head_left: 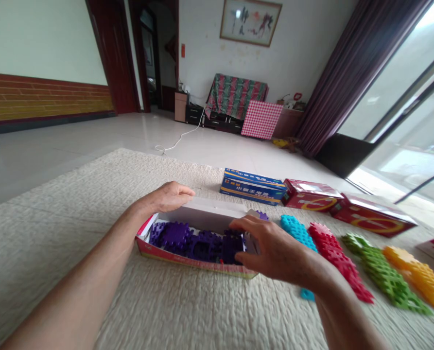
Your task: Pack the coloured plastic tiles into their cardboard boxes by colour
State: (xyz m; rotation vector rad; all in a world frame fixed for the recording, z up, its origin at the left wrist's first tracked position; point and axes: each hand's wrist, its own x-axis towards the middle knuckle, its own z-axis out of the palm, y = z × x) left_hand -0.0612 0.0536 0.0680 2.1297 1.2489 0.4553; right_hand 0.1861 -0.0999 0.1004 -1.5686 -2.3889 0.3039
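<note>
The pale mat [74, 204] spread out before me, and on it sat the open red box [187, 260], its rear flap [217, 206] raised. The left hand [167, 195] lay against that flap, fingers bent; I couldn't tell whether it pinched the card. The right hand [271, 245] arched over the box's right end, thumb and fingers parted over the purple pieces [176, 234] inside; whether it gripped any, I couldn't tell. Done well, I judged, this wanted the flap steadied, the pieces nudged flat beneath the rim, and no force on the thin cardboard.
</note>
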